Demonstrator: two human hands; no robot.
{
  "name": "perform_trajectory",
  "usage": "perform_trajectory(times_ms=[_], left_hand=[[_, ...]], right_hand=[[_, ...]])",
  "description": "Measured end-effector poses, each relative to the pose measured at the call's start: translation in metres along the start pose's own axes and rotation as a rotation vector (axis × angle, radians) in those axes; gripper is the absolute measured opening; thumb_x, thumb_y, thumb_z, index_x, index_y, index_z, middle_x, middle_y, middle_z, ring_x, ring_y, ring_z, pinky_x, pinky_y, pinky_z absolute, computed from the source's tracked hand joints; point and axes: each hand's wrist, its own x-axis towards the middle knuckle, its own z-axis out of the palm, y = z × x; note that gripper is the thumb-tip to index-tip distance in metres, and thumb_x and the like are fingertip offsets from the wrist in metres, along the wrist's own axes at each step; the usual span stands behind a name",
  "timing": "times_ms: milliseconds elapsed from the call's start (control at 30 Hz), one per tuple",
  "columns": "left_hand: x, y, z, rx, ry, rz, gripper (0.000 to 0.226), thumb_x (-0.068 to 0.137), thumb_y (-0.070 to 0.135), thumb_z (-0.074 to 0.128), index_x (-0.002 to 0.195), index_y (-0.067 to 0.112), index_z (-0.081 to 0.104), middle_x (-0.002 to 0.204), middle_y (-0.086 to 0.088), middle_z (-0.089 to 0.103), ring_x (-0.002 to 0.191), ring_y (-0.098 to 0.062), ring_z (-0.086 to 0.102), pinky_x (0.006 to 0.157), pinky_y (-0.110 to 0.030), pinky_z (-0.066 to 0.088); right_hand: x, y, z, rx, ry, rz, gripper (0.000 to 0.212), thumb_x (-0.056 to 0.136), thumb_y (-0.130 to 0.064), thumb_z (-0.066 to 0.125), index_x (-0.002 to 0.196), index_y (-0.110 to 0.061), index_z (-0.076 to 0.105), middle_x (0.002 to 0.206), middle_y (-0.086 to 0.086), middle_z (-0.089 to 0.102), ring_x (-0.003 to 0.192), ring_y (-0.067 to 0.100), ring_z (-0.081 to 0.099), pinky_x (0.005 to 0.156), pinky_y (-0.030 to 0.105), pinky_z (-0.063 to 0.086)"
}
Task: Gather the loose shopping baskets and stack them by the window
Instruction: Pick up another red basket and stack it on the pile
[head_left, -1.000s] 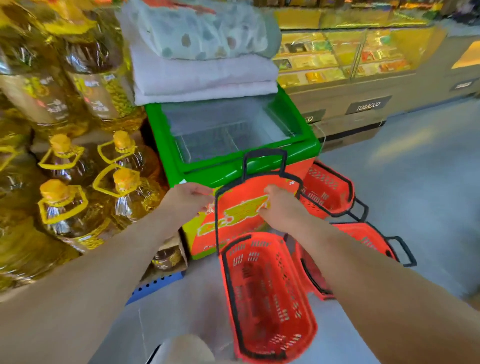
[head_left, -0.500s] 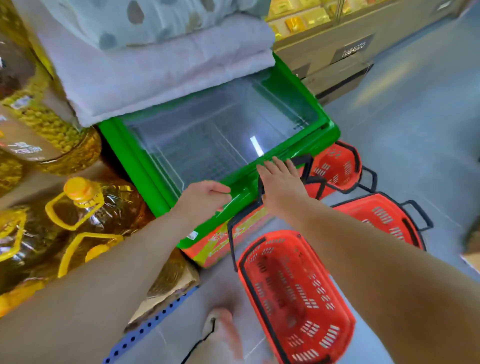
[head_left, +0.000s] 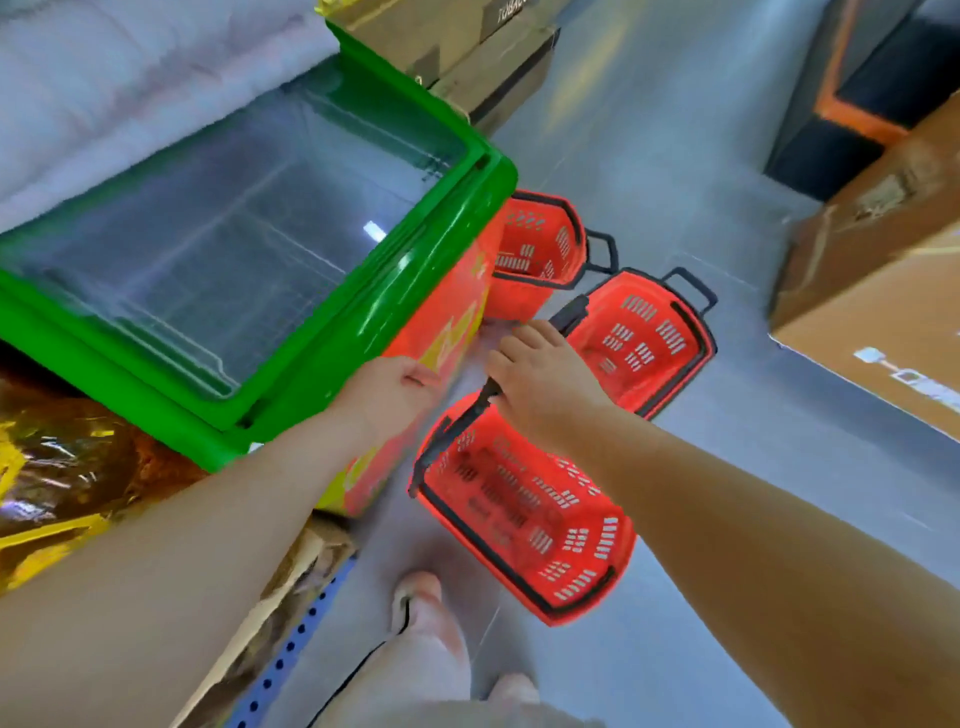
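Three red shopping baskets with black handles lie on the grey floor beside a green freezer. The nearest basket (head_left: 524, 509) is right below my arms, and my right hand (head_left: 540, 379) is closed around its raised black handle (head_left: 467, 415). A second basket (head_left: 644, 338) lies just beyond that hand. The third basket (head_left: 535, 249) leans against the freezer's corner. My left hand (head_left: 389, 389) hovers in a loose fist against the freezer's orange side, holding nothing.
The green chest freezer (head_left: 441, 249) with a glass lid fills the left. Folded blankets (head_left: 130, 83) lie on it. Oil bottles (head_left: 62, 467) stand at the near left. Cardboard boxes (head_left: 872, 291) sit on the right. My feet (head_left: 421, 608) are below.
My view tilted down and swung right. My right hand dropped from the freezer's edge and closed on the nearest basket's handle. My left hand slid down the freezer's side.
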Motion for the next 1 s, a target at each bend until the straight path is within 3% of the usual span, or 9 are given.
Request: perform_trajectory(times_ms=[100, 200, 333, 500, 633, 767, 900, 1000], left_hand=[[-0.010, 0.012, 0.035, 0.045, -0.042, 0.009, 0.015, 0.085, 0.013, 0.064, 0.098, 0.009, 0.072, 0.093, -0.010, 0.073, 0.078, -0.014, 0.060, 0.062, -0.017, 0.041], [-0.029, 0.018, 0.083, 0.023, -0.102, -0.006, 0.015, 0.085, 0.012, 0.064, 0.097, 0.007, 0.072, 0.097, -0.014, 0.073, 0.090, -0.024, 0.067, 0.081, -0.029, 0.051], [-0.053, 0.010, 0.150, 0.041, -0.151, -0.022, 0.012, 0.084, 0.012, 0.065, 0.094, 0.009, 0.072, 0.095, -0.014, 0.073, 0.082, -0.021, 0.065, 0.075, -0.025, 0.046], [-0.073, -0.030, 0.232, 0.157, -0.246, -0.107, 0.018, 0.084, 0.017, 0.065, 0.099, 0.010, 0.073, 0.101, -0.014, 0.073, 0.100, -0.027, 0.066, 0.085, -0.031, 0.049], [-0.069, -0.080, 0.280, 0.246, -0.327, -0.138, 0.023, 0.082, 0.017, 0.067, 0.105, 0.014, 0.070, 0.110, -0.010, 0.071, 0.107, -0.026, 0.063, 0.097, -0.034, 0.047], [-0.041, -0.136, 0.316, 0.327, -0.457, -0.121, 0.054, 0.077, 0.014, 0.074, 0.128, 0.015, 0.056, 0.125, -0.013, 0.063, 0.111, -0.027, 0.061, 0.100, -0.037, 0.046], [-0.005, -0.176, 0.341, 0.663, -0.546, 0.072, 0.093, 0.066, 0.033, 0.082, 0.146, 0.023, 0.035, 0.150, -0.005, 0.040, 0.137, -0.025, 0.038, 0.111, -0.036, 0.035], [0.015, -0.200, 0.365, 0.890, -0.581, 0.166, 0.107, 0.059, 0.046, 0.084, 0.149, 0.027, 0.028, 0.155, -0.005, 0.031, 0.142, -0.027, 0.029, 0.116, -0.040, 0.027]], right_hand=[[-0.058, 0.005, 0.011, 0.029, 0.055, 0.077, 0.018, 0.070, -0.024, 0.065, 0.082, -0.010, 0.061, 0.079, 0.009, 0.062, 0.084, 0.031, 0.058, 0.089, 0.039, 0.044], [-0.126, 0.009, 0.033, 0.064, 0.047, 0.167, 0.019, 0.066, -0.025, 0.069, 0.074, -0.010, 0.060, 0.073, 0.009, 0.061, 0.077, 0.030, 0.059, 0.086, 0.039, 0.048], [-0.207, 0.011, 0.082, 0.084, -0.055, 0.326, 0.019, 0.059, -0.018, 0.070, 0.069, -0.007, 0.059, 0.068, 0.013, 0.061, 0.070, 0.032, 0.059, 0.080, 0.041, 0.050], [-0.286, 0.005, 0.166, 0.168, -0.315, 0.545, 0.015, 0.061, -0.002, 0.067, 0.075, -0.003, 0.060, 0.075, 0.018, 0.062, 0.079, 0.037, 0.057, 0.083, 0.043, 0.043], [-0.322, 0.008, 0.239, 0.166, -0.429, 0.636, 0.018, 0.073, -0.005, 0.054, 0.091, -0.004, 0.058, 0.091, 0.017, 0.062, 0.094, 0.036, 0.053, 0.096, 0.041, 0.033], [-0.343, 0.005, 0.312, 0.156, -0.496, 0.708, 0.024, 0.074, -0.003, 0.048, 0.097, -0.002, 0.056, 0.098, 0.018, 0.061, 0.099, 0.037, 0.052, 0.102, 0.042, 0.030], [-0.349, 0.004, 0.364, 0.190, -0.513, 0.786, 0.025, 0.073, 0.001, 0.047, 0.095, -0.002, 0.056, 0.096, 0.018, 0.061, 0.098, 0.037, 0.052, 0.102, 0.042, 0.031], [-0.349, -0.002, 0.401, 0.207, -0.516, 0.842, 0.022, 0.072, 0.004, 0.047, 0.091, 0.000, 0.057, 0.093, 0.020, 0.061, 0.094, 0.038, 0.051, 0.095, 0.041, 0.034]])
